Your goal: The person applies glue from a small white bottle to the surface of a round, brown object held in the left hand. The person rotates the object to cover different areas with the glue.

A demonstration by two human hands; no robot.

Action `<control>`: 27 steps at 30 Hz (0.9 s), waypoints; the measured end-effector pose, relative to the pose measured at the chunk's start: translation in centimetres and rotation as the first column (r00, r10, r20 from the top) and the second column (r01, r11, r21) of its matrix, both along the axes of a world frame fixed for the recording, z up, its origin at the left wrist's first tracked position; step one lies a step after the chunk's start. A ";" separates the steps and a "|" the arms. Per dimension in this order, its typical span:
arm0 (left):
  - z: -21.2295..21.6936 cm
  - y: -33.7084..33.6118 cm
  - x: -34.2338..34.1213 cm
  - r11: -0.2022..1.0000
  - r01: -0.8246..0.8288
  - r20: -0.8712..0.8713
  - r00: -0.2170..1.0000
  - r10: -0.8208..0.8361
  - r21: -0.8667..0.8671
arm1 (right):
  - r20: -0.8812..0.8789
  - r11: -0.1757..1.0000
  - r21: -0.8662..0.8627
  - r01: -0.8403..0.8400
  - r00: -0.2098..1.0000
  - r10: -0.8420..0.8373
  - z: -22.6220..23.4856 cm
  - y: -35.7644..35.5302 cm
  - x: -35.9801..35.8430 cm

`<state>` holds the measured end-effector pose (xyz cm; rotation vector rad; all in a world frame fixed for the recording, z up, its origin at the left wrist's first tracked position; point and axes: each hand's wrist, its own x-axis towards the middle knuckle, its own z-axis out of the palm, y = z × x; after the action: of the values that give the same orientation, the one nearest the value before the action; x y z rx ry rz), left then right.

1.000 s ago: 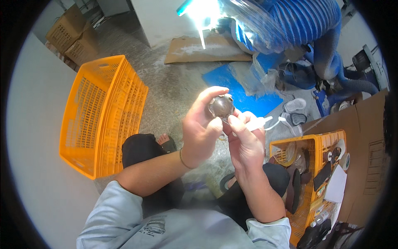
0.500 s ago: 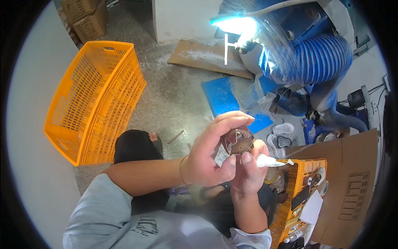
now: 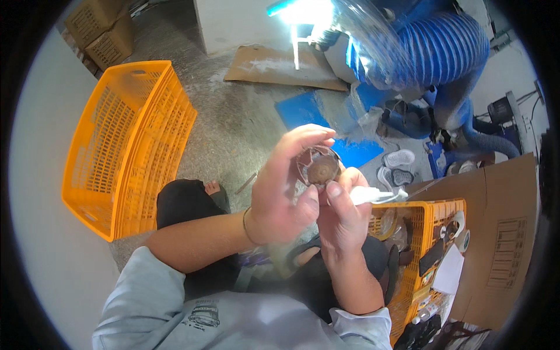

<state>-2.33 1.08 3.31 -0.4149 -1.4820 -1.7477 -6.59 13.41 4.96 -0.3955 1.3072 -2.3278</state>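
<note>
Both hands meet at chest height: the left hand (image 3: 280,198) clamps a small round part (image 3: 318,168) by its rim, face up, while the right hand (image 3: 341,213) pinches a white tube (image 3: 373,194) beside it.

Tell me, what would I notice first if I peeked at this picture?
Right in the middle, the left hand and the right hand hold up a small round brown part, and the right hand also grips a white tube. A big orange crate lies on the grey floor to the left. At the top right, a fat blue ribbed hose curls beside a bright white light.
</note>
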 end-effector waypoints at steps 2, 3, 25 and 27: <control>-0.1 0.3 0.2 0.998 -0.037 0.083 0.996 0.040 -0.042 | -0.002 0.999 0.035 -0.008 1.000 0.008 -0.2 0.1 -0.3; -0.1 0.4 0.2 0.998 -0.045 0.091 0.995 0.048 -0.034 | -0.026 1.000 0.006 -0.026 0.999 0.026 -0.3 0.1 -0.5; -0.5 0.7 -0.4 0.999 -0.008 0.186 0.983 0.001 0.035 | 0.051 0.999 -0.041 0.011 0.999 -0.009 -0.2 0.4 -1.0; -0.5 0.7 -0.5 1.000 -0.009 0.176 0.984 0.004 0.029 | 0.054 0.999 -0.051 0.007 0.999 -0.005 -0.2 0.4 -1.0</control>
<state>-2.80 1.74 2.76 -0.2449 -1.5756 -1.8380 -7.56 13.77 4.80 -0.3427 1.2273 -2.3640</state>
